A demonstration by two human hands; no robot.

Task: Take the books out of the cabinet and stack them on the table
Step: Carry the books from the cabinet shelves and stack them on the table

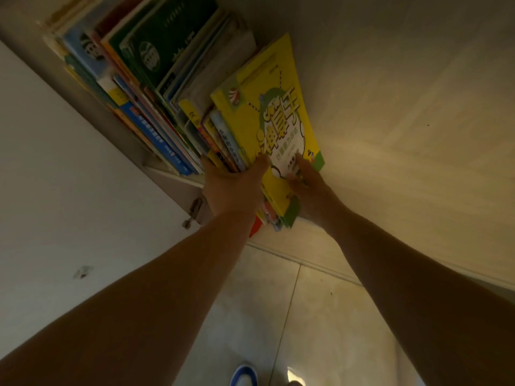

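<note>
A row of upright books fills the cabinet shelf (170,171) at the upper left. The nearest bundle, fronted by a large yellow book (267,118) with a green cartoon cover, sticks partly out past the shelf edge. My left hand (231,188) grips the bundle's left side and spines, thumb on the yellow cover. On the yellow cover's lower right, my right hand (306,185) presses with its fingers and holds that side. More books, among them a dark green book (164,43) and blue books (161,140), stand further in.
The white cabinet door (55,176) hangs open on the left with a metal hinge (193,211) near my left wrist. A beige cabinet panel (404,135) rises at the right. Tiled floor (292,316) and my shoes (243,376) lie below.
</note>
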